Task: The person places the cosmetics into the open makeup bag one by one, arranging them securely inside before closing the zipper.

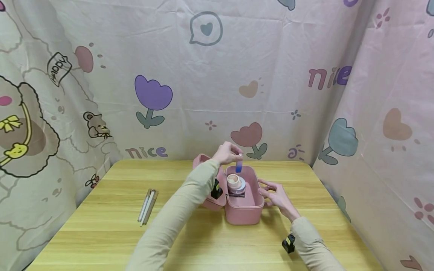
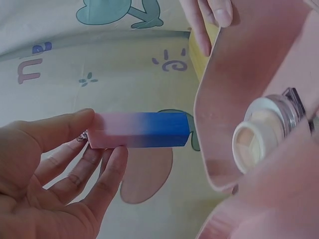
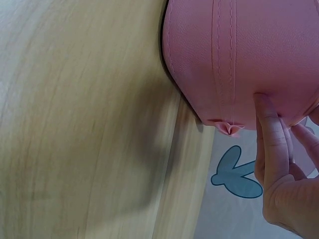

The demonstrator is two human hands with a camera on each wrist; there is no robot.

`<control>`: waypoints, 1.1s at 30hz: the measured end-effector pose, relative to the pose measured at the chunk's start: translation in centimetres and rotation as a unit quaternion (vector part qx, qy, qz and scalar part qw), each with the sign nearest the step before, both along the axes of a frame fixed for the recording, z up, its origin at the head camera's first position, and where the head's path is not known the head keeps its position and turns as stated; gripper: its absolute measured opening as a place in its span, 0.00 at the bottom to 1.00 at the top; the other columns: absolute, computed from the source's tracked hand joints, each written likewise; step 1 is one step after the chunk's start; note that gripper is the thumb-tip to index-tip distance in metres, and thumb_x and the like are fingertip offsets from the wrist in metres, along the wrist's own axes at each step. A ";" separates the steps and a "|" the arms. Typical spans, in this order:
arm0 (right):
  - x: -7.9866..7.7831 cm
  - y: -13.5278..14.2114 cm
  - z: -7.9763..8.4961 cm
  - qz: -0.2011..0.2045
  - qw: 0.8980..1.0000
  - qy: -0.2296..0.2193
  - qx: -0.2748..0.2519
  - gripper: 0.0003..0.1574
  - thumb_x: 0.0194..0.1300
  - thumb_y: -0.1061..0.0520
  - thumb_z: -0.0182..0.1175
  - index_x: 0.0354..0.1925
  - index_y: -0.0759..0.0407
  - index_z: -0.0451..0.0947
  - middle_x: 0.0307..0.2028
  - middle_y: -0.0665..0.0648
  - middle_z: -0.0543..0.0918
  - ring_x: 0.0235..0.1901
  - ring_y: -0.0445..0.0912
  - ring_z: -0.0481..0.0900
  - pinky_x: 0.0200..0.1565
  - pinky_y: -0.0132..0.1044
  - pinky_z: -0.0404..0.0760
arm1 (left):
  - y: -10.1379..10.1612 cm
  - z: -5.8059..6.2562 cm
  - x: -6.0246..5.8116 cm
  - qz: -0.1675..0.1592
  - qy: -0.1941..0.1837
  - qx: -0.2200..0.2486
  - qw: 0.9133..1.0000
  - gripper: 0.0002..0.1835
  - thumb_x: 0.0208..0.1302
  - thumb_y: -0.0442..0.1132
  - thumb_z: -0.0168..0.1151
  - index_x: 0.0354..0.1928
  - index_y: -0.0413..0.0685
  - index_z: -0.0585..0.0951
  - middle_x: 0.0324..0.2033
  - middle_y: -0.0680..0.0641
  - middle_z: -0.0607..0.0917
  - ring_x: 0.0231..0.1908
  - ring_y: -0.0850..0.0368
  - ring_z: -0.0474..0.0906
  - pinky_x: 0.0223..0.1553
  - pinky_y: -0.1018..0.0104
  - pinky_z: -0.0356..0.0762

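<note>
My left hand (image 1: 228, 153) pinches a faceted lipstick tube (image 2: 142, 130), fading from pink to blue, above an open pink cosmetic case (image 1: 245, 216). In the head view the tube (image 1: 239, 166) hangs upright, its blue end down toward the case. Inside, a small cream jar (image 1: 233, 180) sits on a wider round compact (image 1: 239, 187), with a dark flat item (image 1: 236, 195) partly hidden beneath. At the case's right side, my right hand (image 1: 275, 195) holds the wall. One fingertip (image 2: 223, 14) laps over the rim while other fingers (image 3: 273, 139) press the outside.
The case's lid (image 1: 214, 204) lies folded open on the left, partly behind my left forearm. Several slim pencil-like sticks (image 1: 147, 207) lie together on the wooden table (image 1: 101, 226), farther left. A printed curtain (image 1: 210, 75) hangs behind the table and along both sides.
</note>
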State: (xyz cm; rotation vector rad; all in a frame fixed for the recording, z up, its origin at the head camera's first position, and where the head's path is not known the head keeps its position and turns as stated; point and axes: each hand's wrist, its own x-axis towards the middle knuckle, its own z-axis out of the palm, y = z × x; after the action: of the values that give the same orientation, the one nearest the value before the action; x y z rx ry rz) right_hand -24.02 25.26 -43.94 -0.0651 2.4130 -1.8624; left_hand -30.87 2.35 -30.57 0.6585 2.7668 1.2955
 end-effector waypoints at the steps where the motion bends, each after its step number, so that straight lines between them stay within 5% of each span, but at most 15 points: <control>1: 0.0 0.0 0.0 0.000 1.000 0.000 0.000 0.36 0.70 0.56 0.62 0.72 0.62 0.66 0.55 0.71 0.79 0.42 0.46 0.86 0.40 0.43 0.91 | 0.4 -0.1 -0.1 0.001 0.000 0.001 1.000 0.14 0.58 0.33 0.68 0.46 0.37 0.88 0.43 0.40 0.91 0.48 0.47 0.86 0.52 0.66 0.84; 14: 0.1 0.2 0.0 0.001 1.000 0.003 -0.001 0.36 0.70 0.56 0.62 0.72 0.62 0.66 0.54 0.73 0.80 0.44 0.49 0.86 0.39 0.43 0.91 | 3.9 -2.5 -0.9 0.038 -0.022 0.006 0.999 0.11 0.55 0.32 0.70 0.42 0.40 0.89 0.40 0.43 0.92 0.44 0.52 0.85 0.46 0.73 0.79; 24: 0.2 0.3 -0.1 0.004 1.000 0.004 -0.007 0.36 0.70 0.57 0.62 0.72 0.62 0.66 0.51 0.69 0.82 0.44 0.49 0.87 0.43 0.48 0.90 | 5.2 -4.8 -0.9 0.045 -0.054 0.010 0.997 0.10 0.55 0.30 0.71 0.41 0.39 0.89 0.39 0.42 0.91 0.40 0.54 0.83 0.47 0.69 0.80; 33: -0.1 0.0 -0.1 0.001 1.000 0.006 -0.003 0.35 0.70 0.56 0.62 0.72 0.61 0.67 0.53 0.70 0.81 0.44 0.50 0.87 0.38 0.41 0.91 | 5.7 -6.0 -0.5 0.039 -0.087 -0.015 0.995 0.10 0.54 0.29 0.70 0.40 0.41 0.89 0.37 0.41 0.91 0.35 0.50 0.84 0.42 0.63 0.86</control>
State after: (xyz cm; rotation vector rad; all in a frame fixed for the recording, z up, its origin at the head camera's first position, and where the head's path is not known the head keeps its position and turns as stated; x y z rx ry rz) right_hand -24.07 25.25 -44.01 -0.0809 2.4139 -1.8747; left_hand -31.37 8.00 -36.54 0.4162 2.6893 1.2554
